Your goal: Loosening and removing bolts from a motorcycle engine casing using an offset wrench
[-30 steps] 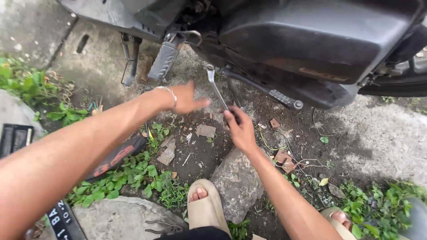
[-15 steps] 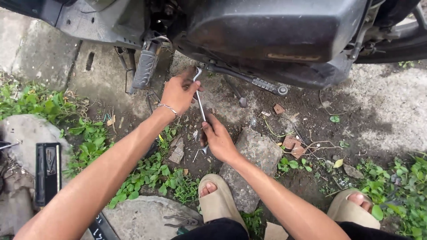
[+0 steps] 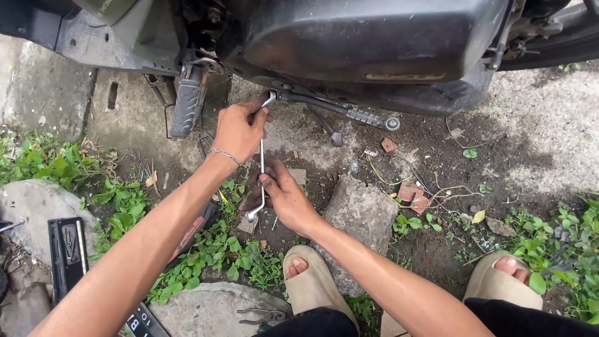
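A long metal ring spanner [image 3: 261, 163] is held upright beneath the dark plastic motorcycle underbody [image 3: 368, 43], the left hand [image 3: 238, 130] at its upper end, the right hand [image 3: 281, 195] at its lower. A ribbed rubber footpeg [image 3: 187, 107] is found left of the hands, a grey broken stone [image 3: 357, 215] right. An open black tool case [image 3: 67, 254] is laid far left.

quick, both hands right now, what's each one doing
Left hand: closed on the upper end of the wrench.
Right hand: closed on the wrench's lower end.
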